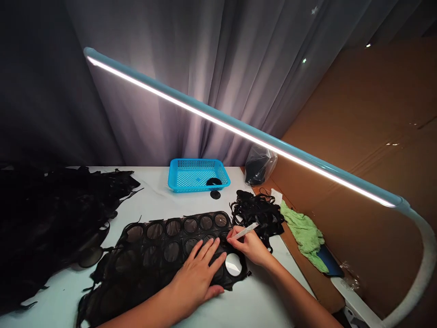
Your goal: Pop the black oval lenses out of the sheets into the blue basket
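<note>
A thin black sheet (170,227) with rows of raised rings lies on the white table. My left hand (201,269) rests flat on it, fingers spread. Pinched in my right hand (248,246) is a slim white pen-like tool (246,231); its working tip is hidden by my fingers, near a ring at the sheet's right edge. Just below those fingers, one round opening (234,264) shows white through it. The other rings still have dark film across them.
A blue perforated basket (174,181) holds a black disc (214,181); another disc (215,195) lies before it. Black scraps (257,212) are heaped at right, near a green cloth (303,234). More black sheets (51,218) pile up left. A lit lamp bar (218,116) spans overhead.
</note>
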{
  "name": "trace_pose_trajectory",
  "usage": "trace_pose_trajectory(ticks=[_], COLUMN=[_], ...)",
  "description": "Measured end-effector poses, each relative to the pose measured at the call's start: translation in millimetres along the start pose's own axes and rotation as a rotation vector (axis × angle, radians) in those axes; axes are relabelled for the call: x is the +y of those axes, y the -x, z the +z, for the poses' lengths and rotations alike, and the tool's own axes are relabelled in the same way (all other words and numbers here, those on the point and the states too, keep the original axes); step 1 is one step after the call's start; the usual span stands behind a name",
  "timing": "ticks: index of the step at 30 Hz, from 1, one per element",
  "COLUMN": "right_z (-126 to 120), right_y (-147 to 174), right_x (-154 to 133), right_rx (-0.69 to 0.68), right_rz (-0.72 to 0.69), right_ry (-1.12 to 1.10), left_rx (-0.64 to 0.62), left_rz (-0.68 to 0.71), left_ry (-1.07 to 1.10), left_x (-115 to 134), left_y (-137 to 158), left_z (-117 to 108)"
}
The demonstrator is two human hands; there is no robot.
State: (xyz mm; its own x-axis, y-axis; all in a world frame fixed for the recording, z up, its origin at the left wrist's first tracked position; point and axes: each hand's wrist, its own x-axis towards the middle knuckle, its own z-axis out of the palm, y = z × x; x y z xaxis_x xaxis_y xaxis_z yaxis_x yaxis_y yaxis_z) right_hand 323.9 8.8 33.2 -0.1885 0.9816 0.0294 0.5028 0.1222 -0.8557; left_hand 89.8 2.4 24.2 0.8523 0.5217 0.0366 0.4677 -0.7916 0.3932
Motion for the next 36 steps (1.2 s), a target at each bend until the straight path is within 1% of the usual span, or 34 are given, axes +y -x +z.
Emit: trace_pose_trajectory(ticks=[2, 5, 12, 17, 22, 24, 27, 30, 36], right_z=[-2, -4, -1, -1, 4, 4, 4, 2, 0], right_y=[0, 0, 0, 1, 7, 10, 11, 9, 5], right_x=[1, 4, 6, 4, -2, -4, -4, -3, -2], right_rx=[-0.003, 0.0, 0.006, 0.003, 0.015, 0.025, 0.035, 0.026, 0.017], right_rz=[-0.002, -0.006, -0.006, -0.007, -0.078, -0.09, -0.053, -0.019, -0.041], right_ry=[-0.029, -0.055, -0.041, 0.002, 0.073, 0.077, 0.037, 0.011, 0.059], left_rx=[0.021, 0.017, 0.05, 0.021, 0.066, 0.06, 0.037, 0.046, 0.082], left_rz=[-0.023, -0.032, -0.015, -0.019, -0.003, 0.0, -0.008, -0.008, 0.002], left_ry=[-0.027, -0.038, -0.04, -0.067, -0.057, -0.057, -0.063, -0.057, -0.035], left_x=[-3, -4, -3, -3, -3, -2, -2, -2, -4], left_y=[-2, -2, 0, 0, 0, 0, 0, 0, 1], left_z=[3, 6, 7, 5, 6, 5, 3, 3, 5])
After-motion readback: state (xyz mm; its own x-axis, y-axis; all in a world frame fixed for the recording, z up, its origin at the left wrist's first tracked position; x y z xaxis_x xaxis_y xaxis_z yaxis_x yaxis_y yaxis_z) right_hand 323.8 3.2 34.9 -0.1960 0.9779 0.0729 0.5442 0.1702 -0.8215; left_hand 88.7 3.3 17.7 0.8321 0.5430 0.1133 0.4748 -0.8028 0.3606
